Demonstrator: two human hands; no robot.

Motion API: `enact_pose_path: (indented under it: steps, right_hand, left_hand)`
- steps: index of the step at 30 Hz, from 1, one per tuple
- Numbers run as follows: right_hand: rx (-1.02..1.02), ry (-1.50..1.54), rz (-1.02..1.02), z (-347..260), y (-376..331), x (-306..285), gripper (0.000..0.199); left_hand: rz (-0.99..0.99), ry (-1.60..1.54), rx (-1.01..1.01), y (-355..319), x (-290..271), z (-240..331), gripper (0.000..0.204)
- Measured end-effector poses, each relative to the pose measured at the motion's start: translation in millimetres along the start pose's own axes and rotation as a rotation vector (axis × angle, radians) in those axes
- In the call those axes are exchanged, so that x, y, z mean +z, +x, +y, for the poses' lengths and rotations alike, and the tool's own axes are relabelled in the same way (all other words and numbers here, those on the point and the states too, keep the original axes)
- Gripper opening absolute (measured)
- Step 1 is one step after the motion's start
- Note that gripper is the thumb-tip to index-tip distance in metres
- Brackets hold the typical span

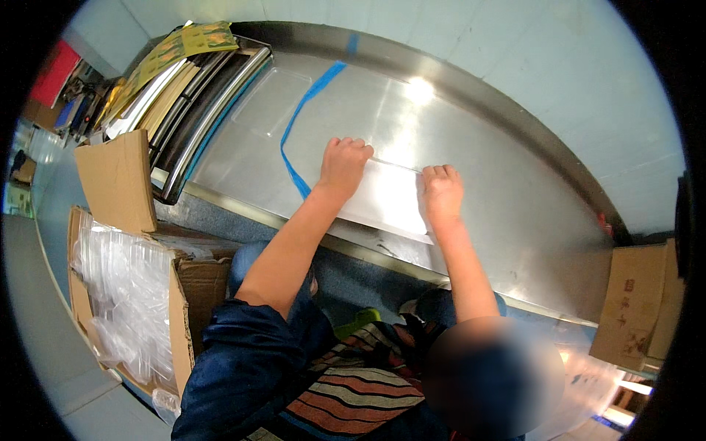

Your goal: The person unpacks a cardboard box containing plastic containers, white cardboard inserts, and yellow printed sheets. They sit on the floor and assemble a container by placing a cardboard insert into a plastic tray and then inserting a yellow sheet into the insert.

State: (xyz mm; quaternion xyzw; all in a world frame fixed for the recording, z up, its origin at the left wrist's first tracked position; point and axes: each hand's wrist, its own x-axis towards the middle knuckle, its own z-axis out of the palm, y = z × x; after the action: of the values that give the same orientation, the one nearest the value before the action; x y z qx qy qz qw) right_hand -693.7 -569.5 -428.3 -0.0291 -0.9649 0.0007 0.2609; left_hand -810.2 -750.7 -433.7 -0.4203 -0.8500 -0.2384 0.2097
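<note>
A clear, flat plastic piece (pixel 390 195) with straight edges lies over the steel table (pixel 507 198), bright with glare. My left hand (pixel 346 165) is closed on its far left corner, fingers curled inward. At the far right corner, my right hand (pixel 443 192) is closed on the same piece. Whether it is a single sheet or a folded one, I cannot tell. Left of my left hand, a blue strip (pixel 288 143) curves across the metal. Beyond it rests another clear plastic piece (pixel 271 103), thin and rectangular with rounded corners.
An open cardboard box (pixel 180 316) packed with clear plastic pieces (pixel 129 287) stands at my left. A black rack with chrome bars (pixel 213 110), loaded with papers and a yellow-green sheet (pixel 187 44), sits at the table's left end. Another carton (pixel 632 305) is at the right.
</note>
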Motion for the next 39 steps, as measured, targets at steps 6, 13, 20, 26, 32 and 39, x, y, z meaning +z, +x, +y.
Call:
enact_pose_path:
  steps: [6, 13, 20, 26, 32, 39]
  right_hand:
    - [-0.036, -0.093, -0.131, -11.3, 7.2, -0.2, 0.006]
    - [0.021, 0.016, -0.061, -19.6, 6.0, -1.3, 0.011]
    - [-0.021, -0.055, -0.152, -27.8, 12.4, -1.0, 0.013]
    - [-0.044, -0.078, -0.161, -37.2, 10.9, -4.3, 0.012]
    - [-0.015, 0.164, -0.289, -49.8, -12.7, -11.9, 0.011]
    - [-0.013, 0.15, -0.398, -43.2, -13.2, 1.7, 0.014]
  left_hand:
    - [-0.091, 0.032, 0.004, 2.7, 4.4, 10.5, 0.013]
    - [0.105, -0.39, -0.205, 3.8, -10.9, -1.0, 0.013]
    - [-0.221, -0.371, -0.443, -11.3, -32.8, -26.9, 0.018]
    - [-0.102, -0.216, -0.458, -19.3, -6.1, -5.9, 0.005]
    - [-0.088, -0.024, -0.462, -18.9, -1.1, 8.5, 0.006]
    - [-0.417, -0.589, -0.601, -22.6, -32.6, -24.1, 0.017]
